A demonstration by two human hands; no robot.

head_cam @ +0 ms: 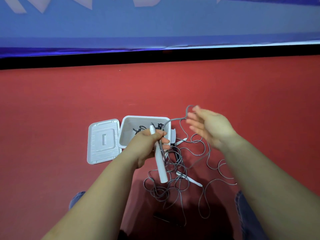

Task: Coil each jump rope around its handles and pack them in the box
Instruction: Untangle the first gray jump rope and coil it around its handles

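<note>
Left hand (150,142) is closed around a white jump rope handle (160,163), gripped near its upper end; the tip sticks up above the fist and the long body angles down and slightly right below it. A stretch of grey cord (173,120) is also pinned under the left fingers against the handle.

Right hand (210,127) is held up to the right, fingers spread and relaxed, motion-blurred. The grey cord is looped near the fingertips; whether it is actually hooked on a finger cannot be told from the blur. From there the cord arcs left and down to the gripped handle.

The rest of the cord lies in a loose tangle (174,179) on the red floor (69,104) below and between the hands, with wide loops trailing off to the right. Two more white handles are seen in the tangle: one (191,180) lying angled at its lower right, one (181,141) just beside the box's right wall. A dark handle-like piece (177,154) lies among the cords; detail is unclear.

White plastic box (124,134) sits open on the floor just beyond the left hand, with dark coiled rope (140,129) already inside, partly hidden by the fist. Its white lid (102,142) lies flat on the floor, touching the box's left side.

Blue-jeaned knees (77,199) are visible at the bottom left and right. A black strip and blue wall (155,23) bound the floor's far edge.
</note>
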